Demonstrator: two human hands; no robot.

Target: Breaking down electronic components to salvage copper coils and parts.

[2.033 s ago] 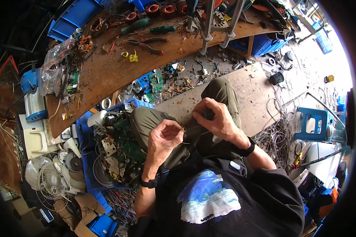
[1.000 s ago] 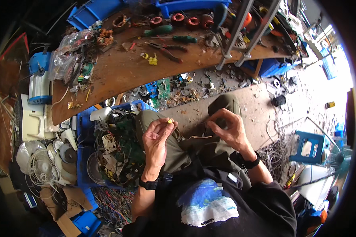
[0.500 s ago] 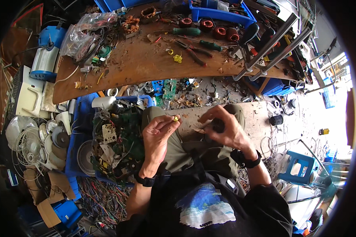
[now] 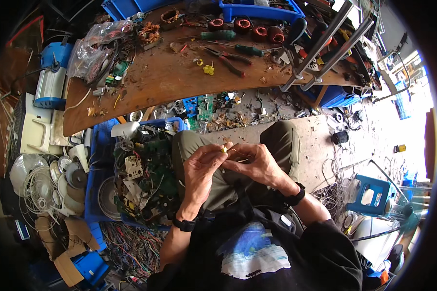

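— So what has the left hand (image 4: 202, 169) got?

— Its thumb and fingers are pinched together on a small yellow part (image 4: 224, 150), held up over the person's lap.

— And the right hand (image 4: 255, 164)?

— Right beside it, fingertips closed on a thin wire (image 4: 238, 155) that runs into the same yellow part. The two hands nearly touch there.

— What lies around them?

— Just to the left, a blue crate (image 4: 93, 160) heaped with green circuit boards (image 4: 150, 169). Ahead, a curved wooden bench (image 4: 179, 82) carries green-handled screwdrivers (image 4: 228, 35), pliers (image 4: 223, 57) and copper coils (image 4: 250, 26). Loose boards litter the floor under it, tangled cables (image 4: 131, 247) lie below the crate, and a blue stool (image 4: 371, 196) stands well apart to the right.
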